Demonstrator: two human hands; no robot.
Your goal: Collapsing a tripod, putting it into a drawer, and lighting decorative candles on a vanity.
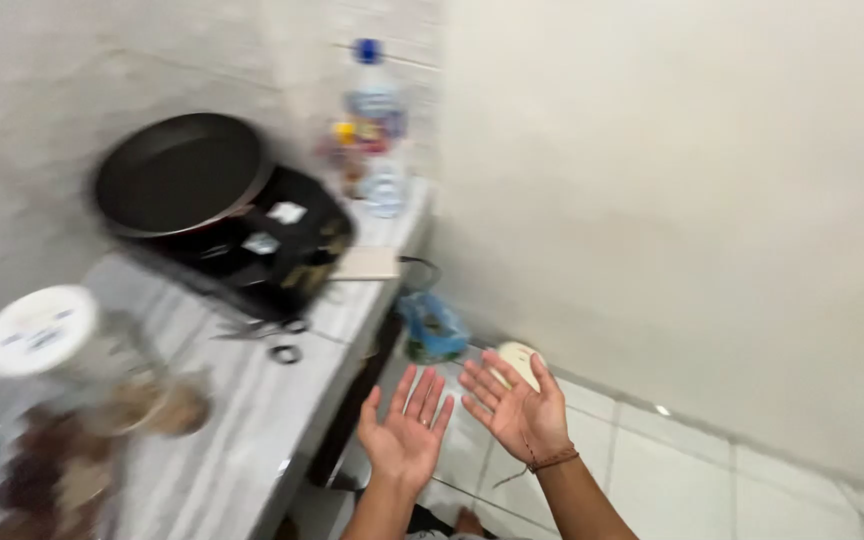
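Note:
Both my hands are raised palm up over the tiled floor, beside the counter's end. My left hand (407, 432) is empty with fingers spread. My right hand (515, 406) is also empty and spread, with a dark string bracelet on its wrist. Neither hand touches anything. The nearest thing is a pale round object (520, 360) on the floor just behind my right fingers. The view is motion-blurred.
A marble-look counter (242, 430) runs along the left, carrying a black frying pan (177, 172) on a black cooktop (282, 250), scissors (267, 335), a clear water bottle (377, 120) and a white-lidded jar (42, 335). A blue plastic bag (434, 328) hangs off the counter end. A plain wall fills the right.

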